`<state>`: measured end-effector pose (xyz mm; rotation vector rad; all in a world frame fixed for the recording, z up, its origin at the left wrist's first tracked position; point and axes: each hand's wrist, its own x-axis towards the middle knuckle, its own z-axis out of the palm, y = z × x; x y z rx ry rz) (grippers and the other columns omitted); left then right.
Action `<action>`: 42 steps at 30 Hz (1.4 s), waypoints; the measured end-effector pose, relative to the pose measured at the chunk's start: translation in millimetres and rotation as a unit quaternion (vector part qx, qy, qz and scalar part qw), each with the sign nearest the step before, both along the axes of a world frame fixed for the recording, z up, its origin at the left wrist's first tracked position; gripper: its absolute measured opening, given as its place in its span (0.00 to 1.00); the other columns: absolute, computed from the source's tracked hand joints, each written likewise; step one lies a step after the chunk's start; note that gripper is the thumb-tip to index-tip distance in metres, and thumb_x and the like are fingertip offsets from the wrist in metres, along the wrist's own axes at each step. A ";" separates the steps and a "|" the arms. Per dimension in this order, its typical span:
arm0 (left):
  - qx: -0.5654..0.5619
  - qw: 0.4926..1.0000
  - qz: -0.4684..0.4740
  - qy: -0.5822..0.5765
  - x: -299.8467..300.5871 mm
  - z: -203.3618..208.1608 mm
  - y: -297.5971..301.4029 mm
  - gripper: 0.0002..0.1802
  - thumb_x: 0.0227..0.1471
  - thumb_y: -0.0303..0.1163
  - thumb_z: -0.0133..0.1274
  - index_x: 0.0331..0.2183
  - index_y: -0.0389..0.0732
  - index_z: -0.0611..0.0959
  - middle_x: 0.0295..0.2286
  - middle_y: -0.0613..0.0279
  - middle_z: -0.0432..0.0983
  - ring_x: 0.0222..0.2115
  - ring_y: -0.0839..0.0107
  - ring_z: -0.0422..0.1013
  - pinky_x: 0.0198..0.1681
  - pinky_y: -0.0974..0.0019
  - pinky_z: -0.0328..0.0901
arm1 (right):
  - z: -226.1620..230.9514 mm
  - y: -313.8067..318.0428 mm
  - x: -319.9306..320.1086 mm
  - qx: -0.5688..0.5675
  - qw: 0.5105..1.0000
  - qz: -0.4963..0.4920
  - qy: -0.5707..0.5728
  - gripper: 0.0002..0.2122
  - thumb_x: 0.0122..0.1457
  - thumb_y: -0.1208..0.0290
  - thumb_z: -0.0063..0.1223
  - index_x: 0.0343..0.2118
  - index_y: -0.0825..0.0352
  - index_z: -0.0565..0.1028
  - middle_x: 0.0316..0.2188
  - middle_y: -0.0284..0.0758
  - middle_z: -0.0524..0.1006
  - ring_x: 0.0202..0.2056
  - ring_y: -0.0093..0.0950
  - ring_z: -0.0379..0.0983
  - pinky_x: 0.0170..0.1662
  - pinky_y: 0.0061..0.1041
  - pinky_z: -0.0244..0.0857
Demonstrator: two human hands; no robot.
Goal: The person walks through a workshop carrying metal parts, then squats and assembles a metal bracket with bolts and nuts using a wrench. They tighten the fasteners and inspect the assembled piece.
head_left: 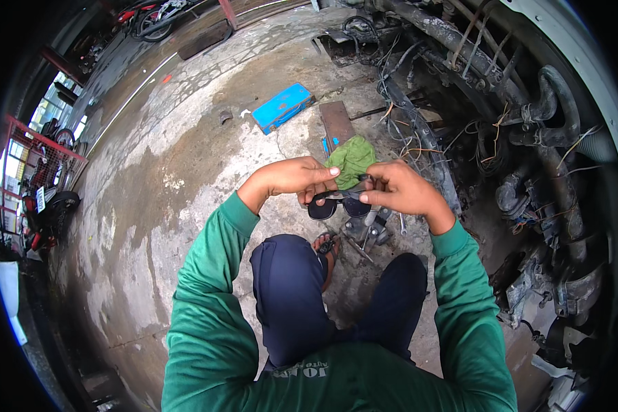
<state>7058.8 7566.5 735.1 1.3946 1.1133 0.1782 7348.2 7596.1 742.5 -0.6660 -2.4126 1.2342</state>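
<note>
A pair of dark sunglasses (322, 209) hangs between my two hands, above the floor in front of my knees. My left hand (292, 177) pinches the left side of the frame with thumb and fingers. At the other side my right hand (406, 191) grips the frame near its temple. Just beyond the glasses shows a crumpled green cloth (353, 158); whether my fingers touch it I cannot tell. Under the glasses, partly covered by them, a grey metal part (371, 230) lies on the concrete beside a small wrench (402, 224).
A blue metal toolbox (281, 110) sits farther out, near a flat brown plate (336, 122). Along the right run greasy vehicle parts, pipes and loose wires (487, 147). My sandalled foot (327, 250) is close to the metal part. Motorcycles (48, 206) stand at the far left.
</note>
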 end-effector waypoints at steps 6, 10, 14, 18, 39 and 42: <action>0.250 0.947 0.163 -0.116 -37.9 12.6 -58.9 0.11 0.55 0.33 0.66 0.36 0.34 0.86 0.35 0.60 0.82 0.34 0.71 0.77 0.36 0.68 0.72 | -10.1 21.7 2.4 0.174 0.979 -0.080 0.074 0.06 0.60 0.73 0.63 0.37 0.70 0.80 0.29 0.38 0.77 0.26 0.26 0.74 0.27 0.25 0.64; 0.728 0.609 0.266 0.167 0.5 106.3 -129.5 0.08 0.47 0.20 0.66 0.33 0.37 0.85 0.36 0.56 0.82 0.33 0.59 0.77 0.39 0.64 0.72 | 79.9 -29.5 -44.1 0.359 0.886 -0.160 0.245 0.08 0.56 0.76 0.64 0.39 0.66 0.81 0.30 0.39 0.75 0.28 0.34 0.74 0.30 0.31 0.66; 0.663 0.675 0.136 0.294 -24.8 71.8 -144.1 0.12 0.46 0.26 0.66 0.35 0.38 0.83 0.39 0.54 0.81 0.35 0.55 0.76 0.41 0.56 0.72 | 45.4 -24.0 -70.8 0.471 0.868 -0.048 0.150 0.13 0.51 0.75 0.61 0.41 0.61 0.79 0.28 0.36 0.74 0.31 0.39 0.77 0.33 0.38 0.70; 0.633 0.713 0.211 0.216 -39.0 16.8 -172.5 0.08 0.51 0.23 0.63 0.35 0.37 0.83 0.35 0.55 0.79 0.37 0.51 0.76 0.41 0.54 0.72 | -11.5 -38.4 -87.9 0.375 0.911 -0.054 0.166 0.03 0.58 0.71 0.53 0.34 0.61 0.75 0.29 0.38 0.77 0.36 0.39 0.79 0.35 0.42 0.72; 0.381 0.842 0.376 0.058 -31.6 45.0 -179.4 0.15 0.59 0.24 0.61 0.48 0.32 0.82 0.38 0.59 0.84 0.37 0.77 0.76 0.44 0.69 0.72 | -3.6 -34.3 -60.3 -0.210 0.956 -0.027 0.204 0.08 0.65 0.73 0.59 0.40 0.73 0.79 0.25 0.27 0.77 0.25 0.14 0.71 0.30 0.18 0.67; 0.381 0.847 0.362 0.083 -25.0 46.0 -177.1 0.13 0.59 0.24 0.60 0.47 0.32 0.82 0.38 0.60 0.84 0.37 0.77 0.76 0.43 0.69 0.72 | 9.6 -31.0 -49.0 -0.181 0.965 -0.037 0.185 0.08 0.64 0.73 0.60 0.41 0.72 0.79 0.25 0.27 0.77 0.25 0.14 0.71 0.30 0.18 0.67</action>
